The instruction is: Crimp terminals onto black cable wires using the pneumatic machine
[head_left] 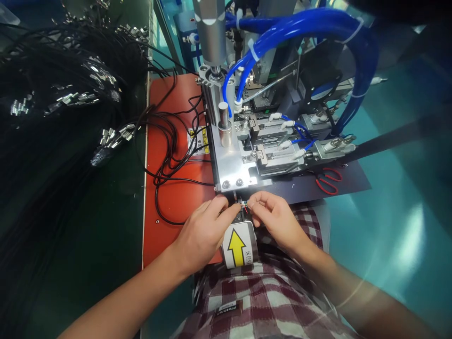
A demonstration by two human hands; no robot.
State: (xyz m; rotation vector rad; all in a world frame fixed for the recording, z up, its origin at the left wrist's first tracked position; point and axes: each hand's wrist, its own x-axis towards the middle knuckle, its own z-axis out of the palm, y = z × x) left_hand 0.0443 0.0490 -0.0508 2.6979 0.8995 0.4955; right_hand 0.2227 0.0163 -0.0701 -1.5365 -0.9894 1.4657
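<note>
Two hands meet at the machine's front edge: left hand [206, 226] and right hand [273, 216] each pinch, fingers narrow, a thin wire end [244, 205] lying crosswise between them, just above the yellow arrow label [237, 246], both equally near.

– How many hands are there?
– Two: a left hand [203, 230] and a right hand [277, 221].
– How many scissors?
– One pair of red scissors [327, 180].
– And yellow arrows?
– One yellow arrow [236, 246].
– How many orange mats?
– One orange mat [165, 226] on the bench [88, 245].
– How many black cables [52, 84]?
– A big heap, too many to count.
</note>
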